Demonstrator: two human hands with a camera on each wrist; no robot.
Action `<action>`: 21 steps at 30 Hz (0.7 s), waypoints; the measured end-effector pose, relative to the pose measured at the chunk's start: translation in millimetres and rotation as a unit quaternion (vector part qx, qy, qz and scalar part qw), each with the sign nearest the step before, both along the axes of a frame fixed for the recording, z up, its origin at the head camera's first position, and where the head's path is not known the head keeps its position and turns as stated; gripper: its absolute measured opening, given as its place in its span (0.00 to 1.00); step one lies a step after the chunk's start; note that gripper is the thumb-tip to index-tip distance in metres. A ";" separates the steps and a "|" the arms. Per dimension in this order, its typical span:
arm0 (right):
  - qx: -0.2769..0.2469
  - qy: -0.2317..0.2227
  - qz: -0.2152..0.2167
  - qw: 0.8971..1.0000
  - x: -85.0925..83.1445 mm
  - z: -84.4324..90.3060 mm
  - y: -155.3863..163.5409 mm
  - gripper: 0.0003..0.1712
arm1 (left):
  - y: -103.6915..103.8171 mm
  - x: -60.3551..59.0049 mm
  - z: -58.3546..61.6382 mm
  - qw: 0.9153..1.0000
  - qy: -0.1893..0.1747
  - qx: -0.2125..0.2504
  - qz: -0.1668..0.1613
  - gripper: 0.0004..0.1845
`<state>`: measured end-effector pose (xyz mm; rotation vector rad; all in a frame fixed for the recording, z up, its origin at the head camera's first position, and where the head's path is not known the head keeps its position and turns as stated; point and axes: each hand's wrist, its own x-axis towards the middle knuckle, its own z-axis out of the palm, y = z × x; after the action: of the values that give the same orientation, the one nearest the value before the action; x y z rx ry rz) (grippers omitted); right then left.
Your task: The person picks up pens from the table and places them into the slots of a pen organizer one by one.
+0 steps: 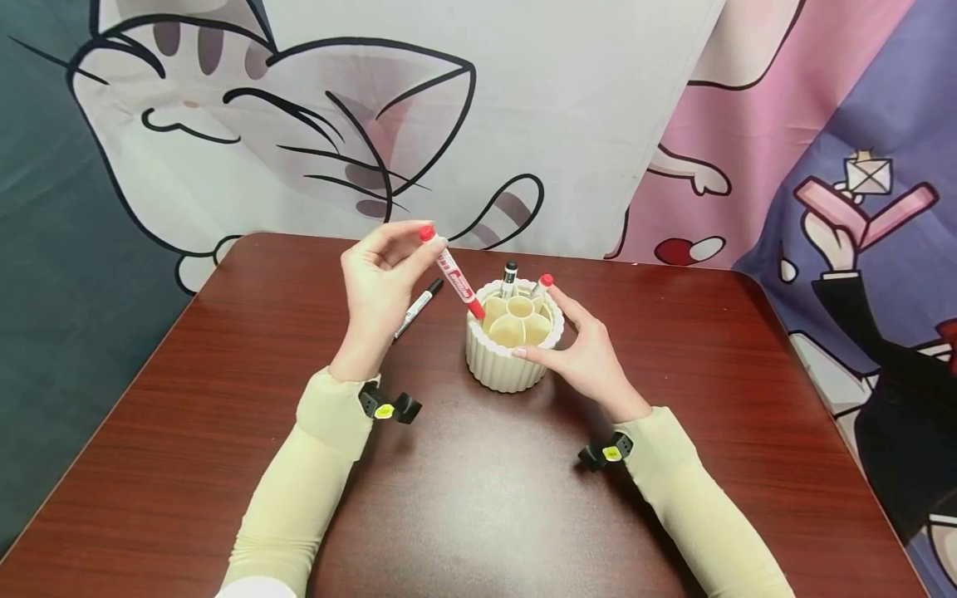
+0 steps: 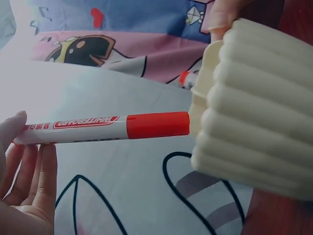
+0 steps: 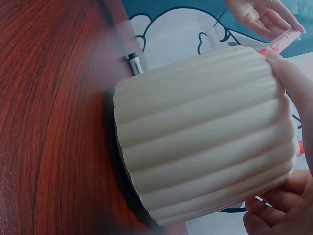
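Observation:
Between its thumb and fingers my left hand (image 1: 385, 278) pinches a red whiteboard marker (image 1: 458, 274) near its upper end. The marker slants with its red cap (image 2: 157, 125) downward, right at the rim of a cream ribbed pen holder (image 1: 504, 370). My right hand (image 1: 586, 353) grips that holder from the right, thumb on the near side and fingers on the far side. Inside, the holder is split into rounded compartments. A black-capped marker (image 1: 509, 278) and another red-ended marker (image 1: 542, 286) stand in its back compartments.
A black-capped marker (image 1: 419, 309) lies on the dark red wooden table (image 1: 478, 498), left of the holder and partly behind my left hand. Behind the table's far edge hangs a cloth (image 1: 583, 124) printed with cartoon figures.

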<state>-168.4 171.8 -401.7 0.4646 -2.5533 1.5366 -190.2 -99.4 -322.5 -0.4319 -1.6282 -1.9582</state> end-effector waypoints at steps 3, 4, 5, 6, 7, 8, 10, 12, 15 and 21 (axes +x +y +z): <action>0.000 -0.001 0.000 1.000 -0.5 -0.3 0.1 0.57 | 7.2 -1.8 -3.1 1.000 -0.005 0.001 -0.012 0.13; 0.000 -0.001 0.000 1.000 -0.5 -0.3 0.2 0.57 | 9.5 -2.6 -4.4 1.000 -0.007 0.002 -0.016 0.13; 0.000 -0.001 0.001 1.000 -0.6 -0.2 0.1 0.57 | 11.7 -3.4 -5.8 1.000 -0.008 0.000 -0.017 0.13; 0.000 0.000 0.001 1.000 -0.4 -0.2 0.0 0.57 | 13.9 -4.0 -7.2 1.000 -0.010 -0.001 -0.020 0.13; -0.001 0.000 0.001 1.000 -0.3 -0.1 -0.3 0.58 | 15.9 -4.8 -8.7 1.000 -0.011 -0.002 -0.022 0.13; 0.000 0.000 0.001 1.000 -0.2 0.2 -0.6 0.58 | 17.9 -5.8 -10.4 1.000 -0.013 -0.005 -0.024 0.13; -0.001 0.000 0.002 1.000 0.2 0.8 -1.1 0.58 | 21.6 -7.0 -14.2 0.999 -0.015 -0.014 -0.026 0.13; 0.003 0.000 0.000 1.000 0.9 1.3 -1.3 0.58 | 24.9 -7.5 -17.9 0.999 -0.016 -0.024 -0.030 0.13; 0.004 -0.001 -0.002 1.000 0.8 0.7 -0.7 0.58 | 29.3 -8.1 -24.4 0.998 -0.020 -0.034 -0.044 0.13; -0.001 0.006 0.001 1.000 0.9 0.4 -0.9 0.57 | 36.2 -9.7 -37.9 0.994 -0.053 -0.070 -0.060 0.13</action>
<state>-167.4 171.0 -401.3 0.4755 -2.5431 1.5326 -199.8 -63.2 -360.3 -0.4972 -1.8524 -1.9915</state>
